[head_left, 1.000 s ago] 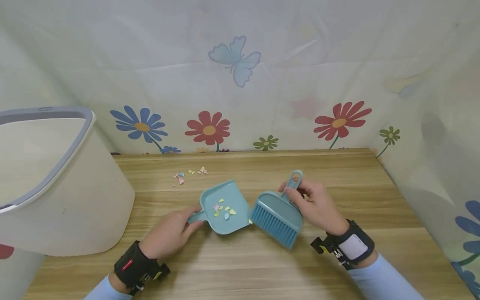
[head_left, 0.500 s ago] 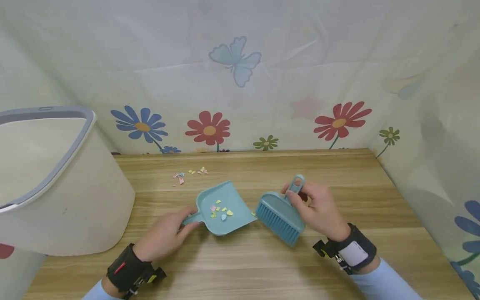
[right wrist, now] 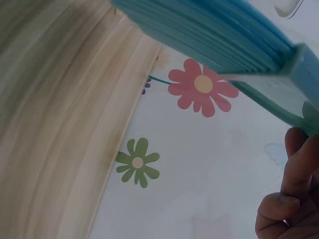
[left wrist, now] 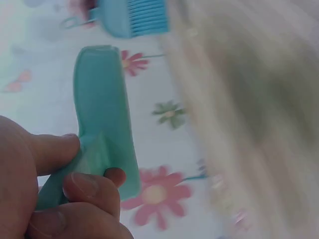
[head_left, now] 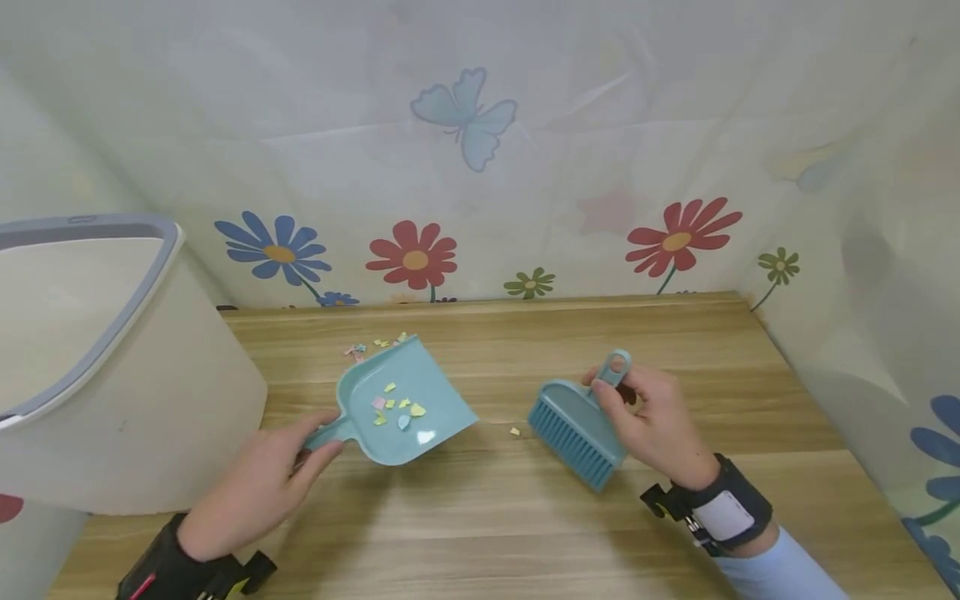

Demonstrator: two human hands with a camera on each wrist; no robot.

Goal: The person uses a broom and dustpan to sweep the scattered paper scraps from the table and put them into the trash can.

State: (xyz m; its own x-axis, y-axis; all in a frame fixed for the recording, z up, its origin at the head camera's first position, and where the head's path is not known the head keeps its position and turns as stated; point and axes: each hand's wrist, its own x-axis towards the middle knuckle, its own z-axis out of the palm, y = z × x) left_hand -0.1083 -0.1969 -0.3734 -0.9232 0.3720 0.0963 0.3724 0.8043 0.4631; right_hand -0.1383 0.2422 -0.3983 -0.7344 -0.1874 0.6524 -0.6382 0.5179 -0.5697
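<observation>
My left hand [head_left: 262, 479] grips the short handle of a light blue dustpan [head_left: 438, 392], which is raised off the table in the head view. Several small yellow, pink and blue paper scraps [head_left: 403, 422] lie in the pan. In the left wrist view, fingers and thumb wrap the dustpan [left wrist: 102, 94] handle. My right hand [head_left: 660, 421] pinches the looped handle of a blue hand brush [head_left: 573, 425], bristles facing down and left. A lone yellow scrap [head_left: 514, 432] lies on the table between pan and brush. The right wrist view shows the brush bristles [right wrist: 214, 30] close up.
A large white bin [head_left: 187, 375] with a grey rim stands at the left. More coloured paper scraps [head_left: 358, 350] lie behind the dustpan, partly covered by it. A wood-grain table [head_left: 525, 533] meets a flower-printed curtain [head_left: 570, 167] at its back edge.
My left hand has lifted the dustpan and drawn it left toward the bin, uncovering the lone yellow scrap at its former lip. The right hand and brush have shifted slightly right.
</observation>
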